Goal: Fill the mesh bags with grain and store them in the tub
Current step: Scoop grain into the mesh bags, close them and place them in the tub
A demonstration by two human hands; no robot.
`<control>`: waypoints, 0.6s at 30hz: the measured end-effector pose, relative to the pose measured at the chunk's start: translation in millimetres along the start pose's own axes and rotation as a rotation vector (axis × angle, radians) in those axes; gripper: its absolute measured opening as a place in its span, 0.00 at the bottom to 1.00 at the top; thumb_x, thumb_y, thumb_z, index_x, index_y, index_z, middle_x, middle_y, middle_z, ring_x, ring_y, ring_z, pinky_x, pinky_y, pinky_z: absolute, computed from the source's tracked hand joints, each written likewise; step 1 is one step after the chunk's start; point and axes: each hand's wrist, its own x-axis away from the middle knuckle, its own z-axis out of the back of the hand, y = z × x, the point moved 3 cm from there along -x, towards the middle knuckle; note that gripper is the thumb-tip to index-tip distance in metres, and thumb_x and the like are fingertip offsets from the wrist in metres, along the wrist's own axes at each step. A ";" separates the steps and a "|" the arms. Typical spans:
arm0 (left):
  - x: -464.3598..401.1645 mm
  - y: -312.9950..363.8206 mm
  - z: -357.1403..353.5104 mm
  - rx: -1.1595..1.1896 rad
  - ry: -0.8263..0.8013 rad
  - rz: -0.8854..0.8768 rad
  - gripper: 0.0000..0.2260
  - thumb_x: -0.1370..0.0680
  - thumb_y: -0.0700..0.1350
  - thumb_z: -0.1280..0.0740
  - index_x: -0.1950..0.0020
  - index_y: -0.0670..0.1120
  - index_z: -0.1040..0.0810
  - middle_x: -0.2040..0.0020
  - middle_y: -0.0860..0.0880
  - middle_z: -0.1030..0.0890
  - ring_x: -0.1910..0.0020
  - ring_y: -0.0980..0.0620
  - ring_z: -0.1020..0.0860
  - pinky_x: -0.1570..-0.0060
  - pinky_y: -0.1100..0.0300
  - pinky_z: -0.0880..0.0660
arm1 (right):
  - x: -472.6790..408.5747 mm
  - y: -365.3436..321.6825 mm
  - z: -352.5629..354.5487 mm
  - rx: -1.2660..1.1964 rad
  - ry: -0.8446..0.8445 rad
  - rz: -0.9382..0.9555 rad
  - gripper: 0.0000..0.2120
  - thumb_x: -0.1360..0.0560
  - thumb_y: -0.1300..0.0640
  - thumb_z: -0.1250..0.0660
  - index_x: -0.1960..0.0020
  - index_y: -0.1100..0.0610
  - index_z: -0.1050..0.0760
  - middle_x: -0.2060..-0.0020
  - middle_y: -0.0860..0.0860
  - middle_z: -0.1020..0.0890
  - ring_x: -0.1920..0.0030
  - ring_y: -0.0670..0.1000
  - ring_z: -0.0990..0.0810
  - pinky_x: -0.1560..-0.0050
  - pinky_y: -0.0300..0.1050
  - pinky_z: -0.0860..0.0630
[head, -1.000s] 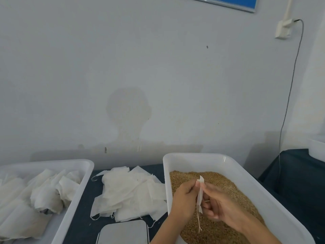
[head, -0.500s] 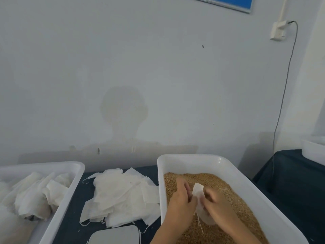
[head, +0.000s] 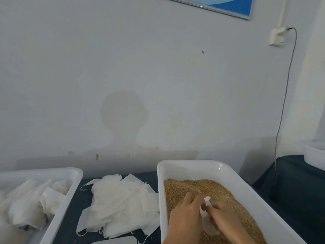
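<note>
At lower right of the frame, a mesh bag (head: 207,221) is being pinched between both hands (head: 205,217) over the grain (head: 202,187) in its tray (head: 193,166), while filled bags (head: 29,208) are lying in the tub (head: 66,173) at lower left and many empty bags (head: 121,203) are waiting on the worktop (head: 84,196).

The grain (head: 197,188) is golden brown, speckled finely all over. It fills a plain white tub (head: 193,166), and a second tub (head: 58,170) on the left is the same glossy white. The bags (head: 121,199) heaped between them are off-white with a faint cloudy weave, their strings white too; those in the left tub look slightly greyer in the folds. The bag (head: 206,224) between the hands is white. The surface (head: 84,194) is dark navy. The wall (head: 123,67) is pale grey with a darker round shadow. A sign (head: 228,4) at the top is bright blue with a white curve. The cable (head: 286,85) is grey.
</note>
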 end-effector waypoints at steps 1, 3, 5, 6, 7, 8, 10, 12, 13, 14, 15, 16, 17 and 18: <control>0.7 -1.2 -0.5 -0.021 -0.006 0.008 0.09 0.19 0.43 0.46 0.44 0.49 0.28 0.47 0.51 0.31 0.47 0.52 0.28 0.59 0.63 0.36 | -0.1 0.7 0.3 -0.043 -0.010 -0.012 0.14 0.24 0.64 0.40 0.69 0.58 0.32 0.80 0.49 0.33 0.80 0.46 0.37 0.78 0.35 0.42; 1.5 -2.0 -3.4 -0.043 -0.018 -0.002 0.10 0.20 0.47 0.45 0.46 0.48 0.26 0.47 0.51 0.31 0.44 0.52 0.29 0.55 0.62 0.33 | 0.5 1.9 1.4 -0.189 -0.025 -0.058 0.19 0.25 0.67 0.42 0.73 0.56 0.36 0.81 0.49 0.37 0.83 0.45 0.42 0.82 0.35 0.45; 2.8 0.6 -6.2 -0.042 -0.030 -0.045 0.14 0.22 0.54 0.44 0.47 0.47 0.26 0.47 0.51 0.31 0.43 0.52 0.31 0.50 0.62 0.32 | 0.6 2.3 1.9 -0.305 -0.043 -0.095 0.21 0.25 0.67 0.43 0.75 0.54 0.39 0.80 0.49 0.39 0.82 0.46 0.44 0.81 0.33 0.48; 4.1 1.8 -6.5 -0.046 -0.047 -0.052 0.16 0.24 0.57 0.43 0.48 0.47 0.26 0.47 0.51 0.32 0.43 0.52 0.32 0.49 0.63 0.33 | 0.7 2.7 1.6 -0.348 -0.056 -0.102 0.21 0.25 0.65 0.42 0.76 0.54 0.37 0.80 0.50 0.38 0.82 0.46 0.44 0.79 0.33 0.48; 4.4 1.7 -6.1 -0.047 -0.042 -0.055 0.17 0.24 0.58 0.42 0.48 0.46 0.26 0.47 0.51 0.33 0.43 0.52 0.33 0.49 0.63 0.33 | 0.6 3.0 1.4 -0.381 -0.067 -0.108 0.22 0.24 0.62 0.41 0.76 0.54 0.35 0.80 0.50 0.35 0.82 0.47 0.41 0.78 0.34 0.47; 4.6 1.8 -4.8 -0.051 0.000 -0.067 0.16 0.24 0.56 0.39 0.49 0.45 0.26 0.47 0.51 0.33 0.43 0.52 0.33 0.49 0.63 0.31 | 1.3 1.9 1.4 -0.417 -0.074 -0.116 0.21 0.23 0.56 0.40 0.75 0.55 0.31 0.79 0.51 0.32 0.81 0.48 0.38 0.77 0.35 0.45; 4.8 2.7 1.9 -0.090 0.112 -0.090 0.11 0.25 0.50 0.35 0.51 0.43 0.23 0.46 0.49 0.30 0.45 0.50 0.29 0.51 0.63 0.27 | 1.3 0.1 5.2 -0.361 -0.027 -0.078 0.22 0.20 0.47 0.44 0.67 0.58 0.27 0.73 0.52 0.25 0.75 0.49 0.30 0.73 0.40 0.37; 6.5 4.7 6.5 -0.119 0.132 -0.089 0.07 0.28 0.47 0.31 0.56 0.44 0.22 0.47 0.49 0.27 0.49 0.51 0.26 0.52 0.65 0.26 | -0.5 2.3 12.8 0.014 0.049 0.012 0.18 0.19 0.46 0.45 0.59 0.57 0.28 0.65 0.50 0.23 0.67 0.48 0.26 0.65 0.44 0.30; 6.8 6.0 9.7 -0.136 0.150 -0.097 0.06 0.32 0.47 0.28 0.62 0.46 0.22 0.49 0.51 0.25 0.52 0.54 0.24 0.54 0.68 0.26 | -0.8 4.4 15.9 0.261 0.046 0.059 0.13 0.20 0.47 0.44 0.56 0.55 0.30 0.61 0.48 0.23 0.63 0.47 0.25 0.60 0.43 0.28; 7.5 7.9 13.7 -0.146 0.164 -0.109 0.07 0.36 0.48 0.26 0.66 0.49 0.23 0.51 0.53 0.24 0.56 0.56 0.24 0.56 0.69 0.26 | -1.2 6.4 17.5 0.478 0.018 0.094 0.09 0.20 0.48 0.43 0.53 0.53 0.32 0.58 0.47 0.24 0.60 0.46 0.25 0.57 0.41 0.27; 8.5 10.1 18.3 -0.136 0.182 -0.120 0.08 0.38 0.48 0.26 0.68 0.51 0.25 0.51 0.55 0.24 0.57 0.58 0.24 0.56 0.69 0.27 | -2.9 9.9 17.8 0.628 -0.029 0.099 0.06 0.21 0.49 0.42 0.52 0.51 0.34 0.56 0.46 0.25 0.57 0.45 0.25 0.56 0.39 0.27; 10.1 10.2 19.6 -0.118 0.213 -0.128 0.09 0.37 0.48 0.26 0.69 0.51 0.25 0.50 0.55 0.24 0.56 0.58 0.24 0.56 0.69 0.27 | -3.3 12.2 17.5 0.697 -0.069 0.090 0.04 0.21 0.50 0.42 0.51 0.50 0.35 0.55 0.45 0.25 0.57 0.45 0.25 0.55 0.39 0.28; 10.6 9.9 20.7 -0.095 0.235 -0.131 0.08 0.36 0.47 0.26 0.69 0.51 0.26 0.49 0.56 0.24 0.56 0.58 0.25 0.55 0.68 0.27 | -3.3 13.7 16.9 0.735 -0.111 0.066 0.03 0.22 0.51 0.42 0.51 0.49 0.35 0.56 0.44 0.25 0.57 0.44 0.27 0.55 0.40 0.30; 11.7 9.3 21.6 -0.080 0.242 -0.121 0.08 0.34 0.45 0.27 0.68 0.50 0.26 0.49 0.56 0.24 0.56 0.57 0.25 0.55 0.67 0.26 | -2.7 15.2 17.0 0.759 -0.149 0.042 0.03 0.23 0.52 0.41 0.50 0.49 0.35 0.56 0.44 0.25 0.58 0.43 0.28 0.56 0.39 0.30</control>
